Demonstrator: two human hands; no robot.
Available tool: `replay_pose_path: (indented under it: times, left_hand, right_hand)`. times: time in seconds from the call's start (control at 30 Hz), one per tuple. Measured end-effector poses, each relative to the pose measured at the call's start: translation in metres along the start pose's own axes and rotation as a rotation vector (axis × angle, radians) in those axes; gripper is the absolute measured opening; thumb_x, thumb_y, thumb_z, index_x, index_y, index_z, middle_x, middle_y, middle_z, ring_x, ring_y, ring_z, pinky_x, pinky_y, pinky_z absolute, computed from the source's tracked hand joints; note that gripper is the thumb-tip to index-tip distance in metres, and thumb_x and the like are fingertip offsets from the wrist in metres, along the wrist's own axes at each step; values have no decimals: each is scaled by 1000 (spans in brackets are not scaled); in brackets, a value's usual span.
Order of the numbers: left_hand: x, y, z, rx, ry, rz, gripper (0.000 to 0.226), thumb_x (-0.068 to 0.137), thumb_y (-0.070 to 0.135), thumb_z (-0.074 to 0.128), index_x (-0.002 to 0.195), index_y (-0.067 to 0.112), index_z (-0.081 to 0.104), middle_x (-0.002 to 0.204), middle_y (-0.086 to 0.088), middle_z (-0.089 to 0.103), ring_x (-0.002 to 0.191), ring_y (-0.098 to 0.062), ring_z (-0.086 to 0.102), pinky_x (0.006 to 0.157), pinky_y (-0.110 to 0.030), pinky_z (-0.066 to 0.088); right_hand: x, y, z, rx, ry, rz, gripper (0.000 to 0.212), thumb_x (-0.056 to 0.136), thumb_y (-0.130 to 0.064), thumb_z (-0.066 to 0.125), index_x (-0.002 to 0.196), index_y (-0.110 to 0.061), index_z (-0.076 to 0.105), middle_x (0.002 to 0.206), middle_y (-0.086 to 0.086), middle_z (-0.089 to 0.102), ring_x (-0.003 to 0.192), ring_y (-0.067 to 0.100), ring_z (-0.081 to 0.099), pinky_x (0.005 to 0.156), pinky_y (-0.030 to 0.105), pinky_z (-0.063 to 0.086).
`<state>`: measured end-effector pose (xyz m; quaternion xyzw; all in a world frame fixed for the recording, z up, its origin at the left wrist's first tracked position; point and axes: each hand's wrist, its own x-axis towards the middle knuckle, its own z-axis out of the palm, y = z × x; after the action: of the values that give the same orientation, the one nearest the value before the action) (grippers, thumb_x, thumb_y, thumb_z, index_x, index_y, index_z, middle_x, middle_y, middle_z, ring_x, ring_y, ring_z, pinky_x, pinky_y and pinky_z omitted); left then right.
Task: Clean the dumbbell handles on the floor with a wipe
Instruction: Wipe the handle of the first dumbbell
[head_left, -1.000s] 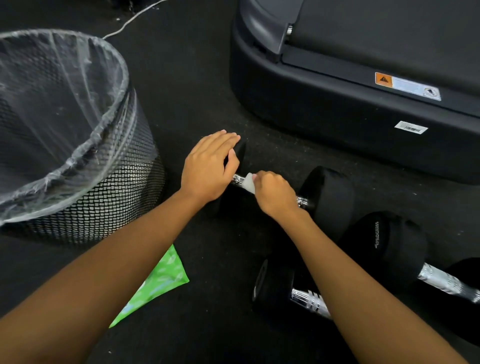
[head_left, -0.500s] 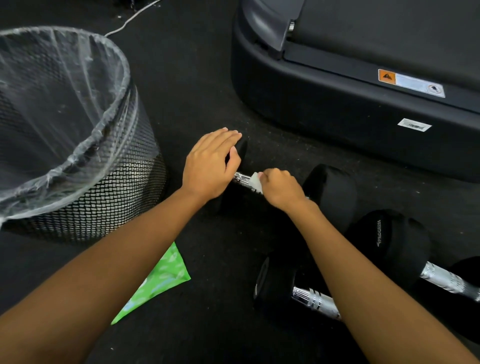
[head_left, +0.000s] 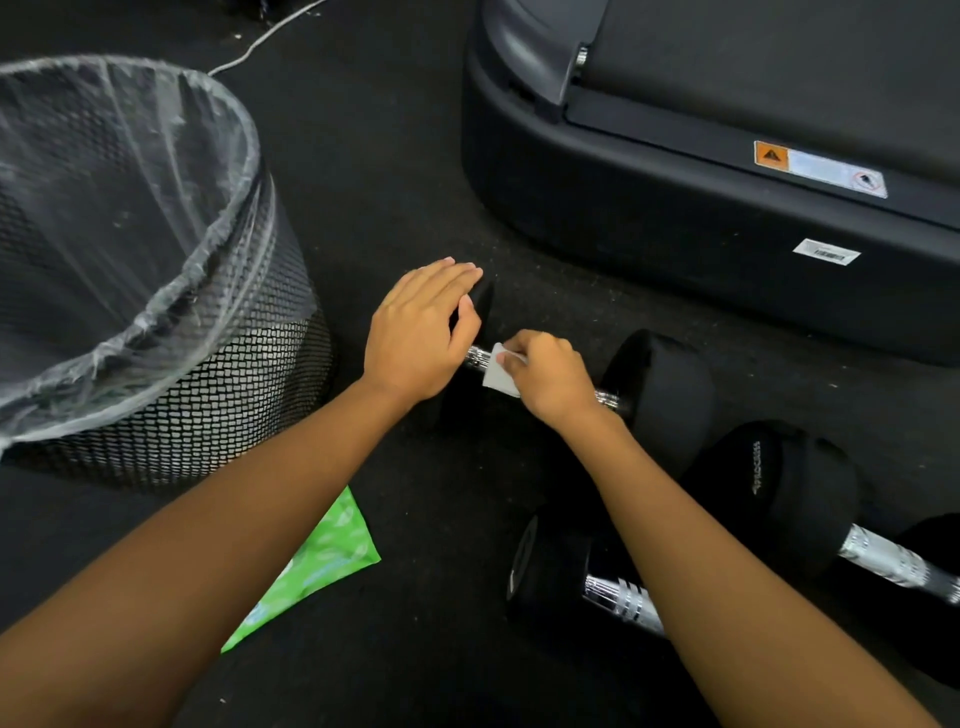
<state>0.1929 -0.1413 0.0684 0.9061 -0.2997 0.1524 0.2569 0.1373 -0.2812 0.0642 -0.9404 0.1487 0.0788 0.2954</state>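
Dumbbell (head_left: 660, 389) with black heads lies on the floor between a mesh wastebasket (head_left: 208, 395) and the base of a treadmill (head_left: 675, 208). The left hand (head_left: 421, 332) rests flat on its left head, fingers straight and together. The right hand (head_left: 550, 376) is curled round the chrome handle (head_left: 478, 357), gripping a white wipe (head_left: 498, 371) wrapped against the bar.

The wastebasket stands upright, lined with a clear plastic bag (head_left: 130, 208) folded over its rim; the mesh shows through the plastic. I cannot tell whether anything lies at the bottom.

The floor (head_left: 415, 519) is dark, speckled rubber matting. A green wipes pack (head_left: 322, 561) lies flat on it, partly under the left forearm, and a pale cable (head_left: 260, 47) trails at the far edge.

The dumbbell's long axis runs slantwise, its left head farther off and toward the basket, its right head nearer and toward two more dumbbells: a second dumbbell (head_left: 550, 571) under the right forearm and a third dumbbell (head_left: 800, 488) beside it.
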Motion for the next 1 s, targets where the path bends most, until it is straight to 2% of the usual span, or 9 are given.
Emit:
replay_pose_path:
  times: [0.13,0.33,0.47,0.63,0.73,0.8,0.9,1.0]
  left_hand:
    - [1,1,0,-3,-2,-5,46,92,26,31,124,8,59,126,-6,60,125,-19,48,107,-34,32]
    - [1,0,0,5,2,3,45,92,26,31,124,8,58,126,-6,60,125,-19,48,106,-32,30]
    - [0,1,-2,2,-4,-4,46,92,26,31,125,8,58,127,-6,59,126,-18,47,106,-30,28]
    - [1,2,-2,5,-9,-7,47,92,28,30,124,9,58,127,-6,60,125,-18,48,106,-30,29]
    - [2,2,-2,4,-20,-13,47,92,28,29,125,10,58,127,-5,59,126,-17,47,107,-30,29]
    - [3,1,-1,0,-16,-13,47,92,28,30,125,9,58,127,-5,60,125,-17,48,106,-31,30]
    - [2,1,-1,-8,-7,-7,46,92,27,31,124,8,59,125,-5,61,124,-18,49,106,-32,32]
    - [2,2,-2,-4,-6,-4,46,92,27,32,124,8,59,125,-6,61,124,-18,49,106,-33,32]
  right_hand:
    - [3,-16,18,-60,99,-82,23,94,-21,52,111,-6,58,113,13,57,104,25,55,83,33,43]
    - [-17,2,19,-172,224,-265,34,87,-15,61,120,-8,54,116,9,56,109,21,49,97,29,35]
    - [-20,0,23,-212,319,-259,39,77,-12,70,113,-8,56,112,10,54,106,24,47,96,33,37]
    - [-13,-20,31,-288,373,-307,37,59,-2,78,91,-4,59,89,13,58,84,29,54,85,40,46]
    - [-16,-13,29,-335,375,-349,39,54,0,80,85,-6,58,85,11,58,80,28,55,89,40,47]
    - [-21,-3,27,-351,400,-371,39,54,2,80,85,-7,59,84,10,57,81,27,55,94,40,45]
    - [-31,8,24,-309,422,-313,41,54,3,81,88,-4,61,86,11,59,82,28,57,97,43,46]
    - [-32,12,25,-249,409,-290,37,62,3,78,95,0,62,90,14,61,88,31,58,102,45,40]
